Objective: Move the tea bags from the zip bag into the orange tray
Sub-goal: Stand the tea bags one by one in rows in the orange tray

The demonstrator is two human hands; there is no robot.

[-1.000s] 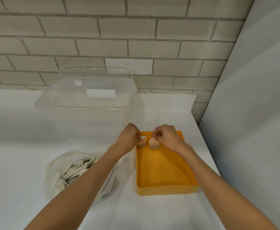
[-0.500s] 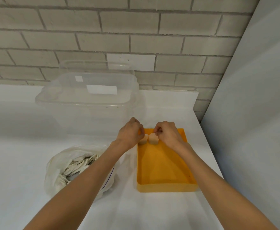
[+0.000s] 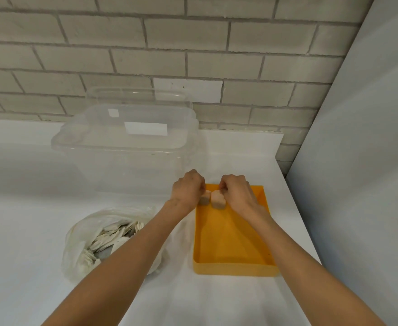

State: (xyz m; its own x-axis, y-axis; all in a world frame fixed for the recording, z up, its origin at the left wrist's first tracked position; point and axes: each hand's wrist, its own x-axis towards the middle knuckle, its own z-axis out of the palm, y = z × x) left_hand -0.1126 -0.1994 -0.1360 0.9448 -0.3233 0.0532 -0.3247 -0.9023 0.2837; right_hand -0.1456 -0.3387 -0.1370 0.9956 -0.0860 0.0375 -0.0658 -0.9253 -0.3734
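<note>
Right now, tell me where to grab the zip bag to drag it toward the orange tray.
Probably pinch the zip bag at its crumpled far rim, coming from above on its left: the mouth gapes upward, tea bags fill the middle, and the left forearm crosses its right side.

There were two hands, a left hand (image 3: 188, 191) and a right hand (image 3: 238, 195); two loose tea bags (image 3: 217, 200); one orange tray (image 3: 231, 234); one zip bag (image 3: 80, 234), its contents too many to count; one clear tub (image 3: 122, 165).
</note>
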